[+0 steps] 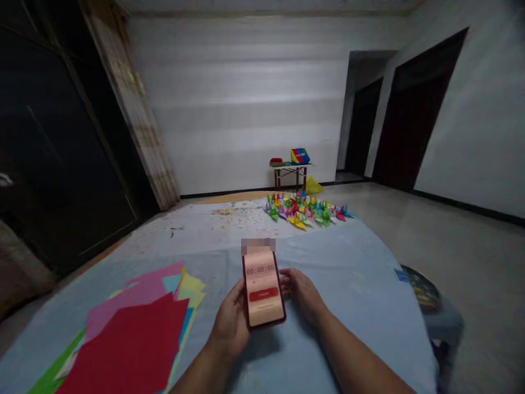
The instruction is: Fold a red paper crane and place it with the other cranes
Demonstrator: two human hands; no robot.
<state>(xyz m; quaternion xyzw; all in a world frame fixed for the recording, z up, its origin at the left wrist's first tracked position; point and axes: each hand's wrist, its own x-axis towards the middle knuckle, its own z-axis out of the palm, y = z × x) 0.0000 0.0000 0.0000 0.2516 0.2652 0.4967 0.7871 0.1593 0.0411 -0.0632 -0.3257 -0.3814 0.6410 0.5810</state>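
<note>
1. one phone is held above one blue cloth.
2. the left hand has fingers clamped on its left side.
3. the right hand is beside it, fingers loosely bent; touching, i cannot tell.
4. one pile of sheets; many paper cranes, not exactly countable.

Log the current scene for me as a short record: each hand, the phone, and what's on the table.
Left hand: holding the phone along its left edge
Right hand: at the phone's right edge, fingers bent; contact unclear
Phone display: 00:00:00, with a red bar below
Paper sheets: left of the left hand, red on top, pink, yellow, blue and green showing
Folded paper figures: multicoloured cluster, far right part of the table
</note>
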